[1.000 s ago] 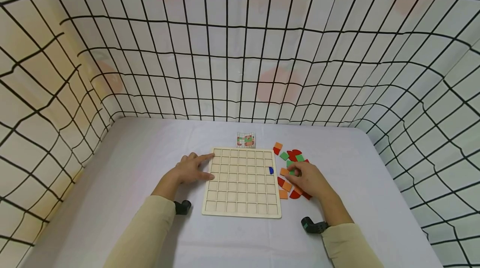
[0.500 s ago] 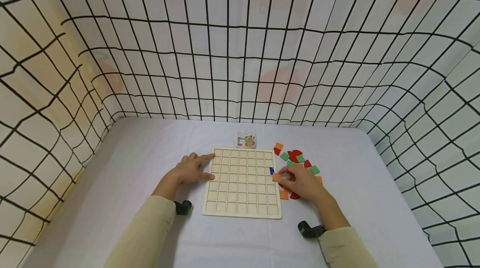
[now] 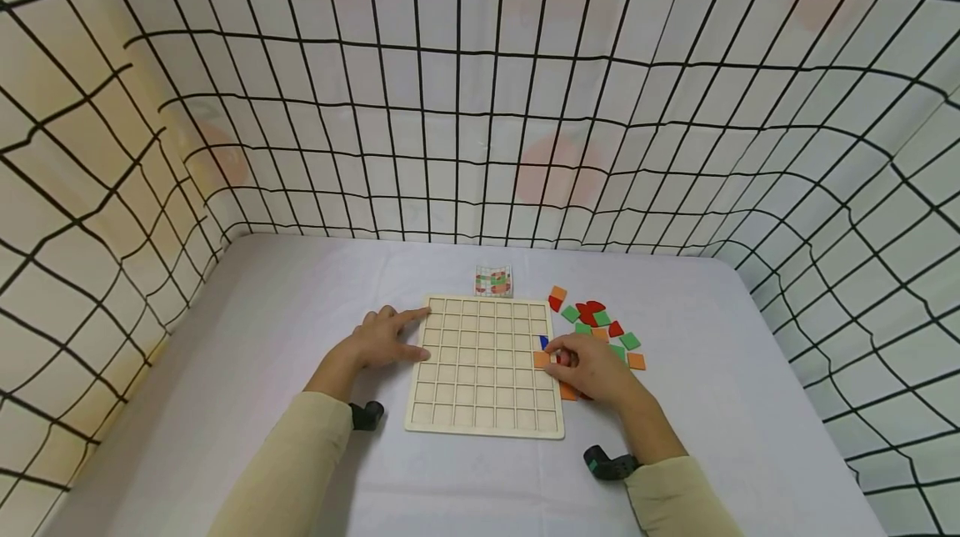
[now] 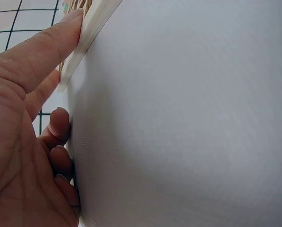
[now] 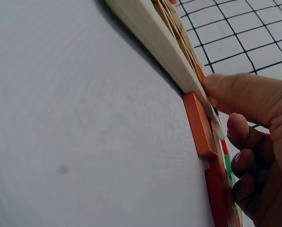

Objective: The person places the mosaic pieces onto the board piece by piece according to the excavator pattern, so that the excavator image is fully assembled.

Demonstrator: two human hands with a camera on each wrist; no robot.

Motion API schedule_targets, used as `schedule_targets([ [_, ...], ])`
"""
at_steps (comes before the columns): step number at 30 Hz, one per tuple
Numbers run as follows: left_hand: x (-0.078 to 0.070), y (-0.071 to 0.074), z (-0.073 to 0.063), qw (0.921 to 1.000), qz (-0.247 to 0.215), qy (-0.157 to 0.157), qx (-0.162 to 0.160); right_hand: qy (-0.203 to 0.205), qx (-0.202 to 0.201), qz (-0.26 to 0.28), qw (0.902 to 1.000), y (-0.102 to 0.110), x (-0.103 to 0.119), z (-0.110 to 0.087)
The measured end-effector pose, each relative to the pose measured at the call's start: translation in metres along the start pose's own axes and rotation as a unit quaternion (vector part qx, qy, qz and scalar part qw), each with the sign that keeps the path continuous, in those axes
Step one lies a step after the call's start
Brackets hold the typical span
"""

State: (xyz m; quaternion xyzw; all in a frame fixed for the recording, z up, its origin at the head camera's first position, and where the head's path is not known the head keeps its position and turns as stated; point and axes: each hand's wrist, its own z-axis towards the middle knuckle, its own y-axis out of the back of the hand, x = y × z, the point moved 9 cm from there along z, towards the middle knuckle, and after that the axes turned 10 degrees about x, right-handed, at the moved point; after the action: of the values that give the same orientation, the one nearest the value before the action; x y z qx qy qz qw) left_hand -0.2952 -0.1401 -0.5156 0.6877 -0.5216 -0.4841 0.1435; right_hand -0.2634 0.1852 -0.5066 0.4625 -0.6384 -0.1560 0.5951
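A pale wooden grid board [image 3: 472, 378] lies on the table. My left hand [image 3: 377, 341] rests at its left edge, with thumb and forefinger extended onto the rim; in the left wrist view the thumb [image 4: 51, 49] presses the board's side. My right hand [image 3: 596, 366] pinches an orange square tile [image 3: 541, 360] between thumb and forefinger, in the rightmost column of the grid. Just above that tile sits a blue piece [image 3: 543, 342], partly covered by the fingers. The right wrist view shows the right thumb [image 5: 226, 87] over the board's rim, the held tile mostly hidden behind it.
Right of the board lie several loose tiles: green squares [image 3: 629, 341], orange squares [image 3: 636, 362] and red rounded pieces [image 3: 595, 306]. A small printed pattern card [image 3: 492, 280] stands behind the board. Black wire mesh [image 3: 480, 112] surrounds the table's back and sides.
My right hand has picked an orange tile from the loose pieces and moved left with it over the board's right column. The left hand has stayed at the board's edge.
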Motion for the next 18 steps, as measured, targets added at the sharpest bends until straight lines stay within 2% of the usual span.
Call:
schedule_targets([
  [13, -0.0016, -0.0005, -0.0023, 1.0000, -0.004, -0.002, 0.000, -0.004, -0.011, 0.019, 0.9998, 0.0024, -0.0034, 0.0026],
  [18, -0.0013, 0.0005, -0.0022, 1.0000, -0.004, -0.003, -0.001, 0.002, -0.027, 0.004, 0.9996, 0.0049, -0.0027, 0.0081],
])
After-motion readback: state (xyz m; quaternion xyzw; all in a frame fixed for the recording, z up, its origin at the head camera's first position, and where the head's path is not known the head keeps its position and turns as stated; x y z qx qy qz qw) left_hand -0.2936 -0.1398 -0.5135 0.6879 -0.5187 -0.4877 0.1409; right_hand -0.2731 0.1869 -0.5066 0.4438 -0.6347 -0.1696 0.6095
